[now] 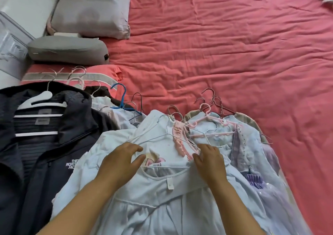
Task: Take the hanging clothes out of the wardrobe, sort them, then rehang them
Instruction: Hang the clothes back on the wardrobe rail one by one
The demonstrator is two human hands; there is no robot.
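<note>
Pale blue cotton is what we are working on: the light blue dress [162, 195] is lying on top of the clothes pile on the coral-red bedsheet [234, 54], its thin silver wire hanger [167, 141] resting on it just beyond our fingers. We are laying our left hand [120, 162] and right hand [210, 161] on the cloth, fingers loosely spread and pressing, not grasping anything. The hanger's bar is running left to right between both hands, hook pointing away, so either hand seems equally near.
</note>
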